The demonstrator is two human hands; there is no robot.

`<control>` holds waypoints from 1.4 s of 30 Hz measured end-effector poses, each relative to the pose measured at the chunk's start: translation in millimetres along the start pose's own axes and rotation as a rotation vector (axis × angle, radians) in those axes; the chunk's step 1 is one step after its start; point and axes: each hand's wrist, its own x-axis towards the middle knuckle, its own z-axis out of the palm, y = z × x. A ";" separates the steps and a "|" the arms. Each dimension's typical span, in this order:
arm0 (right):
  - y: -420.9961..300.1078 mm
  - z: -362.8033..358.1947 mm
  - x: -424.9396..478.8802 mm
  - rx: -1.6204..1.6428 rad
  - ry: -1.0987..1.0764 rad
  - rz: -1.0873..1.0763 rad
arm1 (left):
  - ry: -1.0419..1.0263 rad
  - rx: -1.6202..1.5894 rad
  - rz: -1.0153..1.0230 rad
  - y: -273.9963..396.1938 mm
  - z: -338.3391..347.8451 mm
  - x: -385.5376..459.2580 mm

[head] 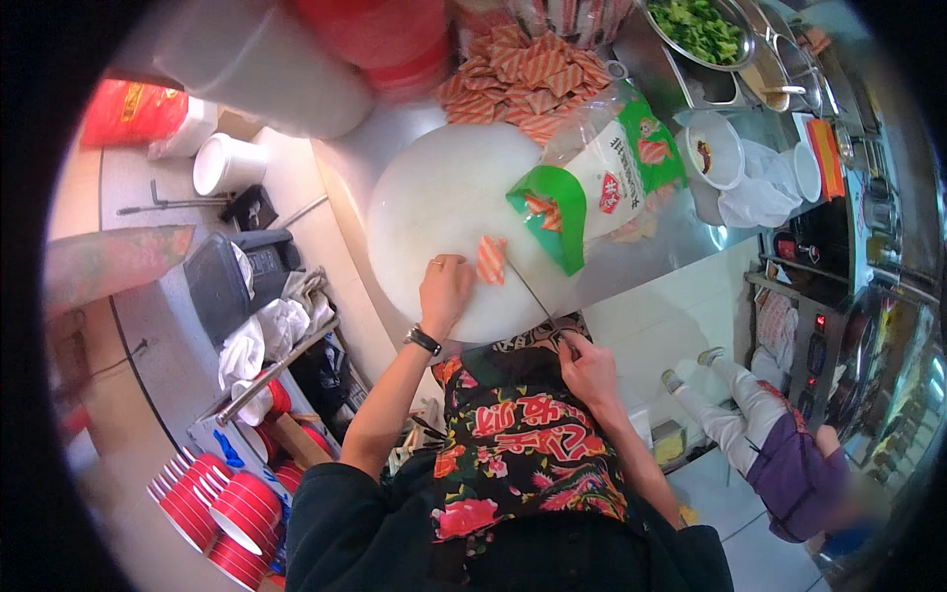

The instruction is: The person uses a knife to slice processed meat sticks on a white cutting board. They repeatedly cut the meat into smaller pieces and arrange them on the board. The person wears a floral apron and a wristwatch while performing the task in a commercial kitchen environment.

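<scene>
My left hand (446, 287) rests on a round white cutting board (422, 192), its fingers curled together and nothing visible in them. Just right of those fingers lies one orange-and-white striped food piece (491, 260); whether they touch it is unclear. A knife (534, 297) is in my right hand (590, 368), its thin blade slanting up over the board with the tip beside that piece. The green mouth of a plastic food bag (618, 174) overlaps the board's right side, with striped pieces (545, 213) inside.
Behind the board, many striped pieces (529, 74) are heaped on the steel counter (669, 248). A bowl of chopped greens (699, 33) and a white tub (714, 152) stand rightward. Red striped paper bowls (240, 510) are stacked lower left. Another person (795, 466) is at right.
</scene>
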 end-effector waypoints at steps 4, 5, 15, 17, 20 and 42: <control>-12.9 0.4 19.7 -0.049 -0.047 -0.030 | -0.038 0.095 0.170 39.0 2.3 -7.6; -12.3 2.0 22.7 -0.045 -0.041 -0.039 | -0.008 0.122 0.182 37.5 8.6 -8.5; -45.2 2.3 60.6 -0.219 -0.195 -0.070 | 0.079 0.178 0.340 1.5 10.5 -4.3; -57.2 3.1 68.8 -0.233 -0.231 -0.054 | 0.093 0.147 0.362 3.5 3.4 -3.6; -61.4 9.1 79.3 -0.285 -0.268 -0.054 | 0.102 0.107 0.350 10.4 -28.4 2.5; -87.5 3.6 113.9 -0.372 -0.438 -0.090 | -0.522 0.546 0.747 29.6 -92.7 129.3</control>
